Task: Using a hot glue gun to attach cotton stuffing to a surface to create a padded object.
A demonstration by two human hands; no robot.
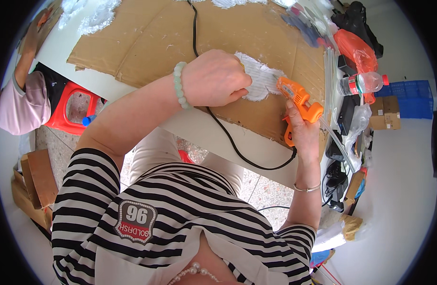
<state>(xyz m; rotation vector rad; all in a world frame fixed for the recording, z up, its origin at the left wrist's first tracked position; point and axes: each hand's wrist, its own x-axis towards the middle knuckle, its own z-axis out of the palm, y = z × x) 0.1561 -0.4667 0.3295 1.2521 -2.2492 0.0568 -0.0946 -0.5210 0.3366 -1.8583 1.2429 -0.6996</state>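
Note:
My left hand (pixel 216 78), with a pale green bead bracelet at its wrist, is closed with curled fingers at the left edge of a white, ridged, fluffy-looking piece (pixel 263 78). What its fingertips pinch, if anything, is hidden. In my right hand (pixel 304 130) is an orange hot glue gun (pixel 294 92). Its nozzle points left, at the right edge of the white piece. A clear glue stick (pixel 331 134) sticks out of the gun's rear. From its handle a black cord (pixel 230 142) loops left, passes under my left wrist and runs to the far edge.
A brown cardboard sheet (pixel 152 35) covers much of the white table. More white fluffy pieces (pixel 99 16) lie at the far side. Along the right stand clear sticks, a plastic bottle (pixel 370 83) and a red bag (pixel 354 47). Another person's arm (pixel 28 52) and a red stool (pixel 69 111) are at left.

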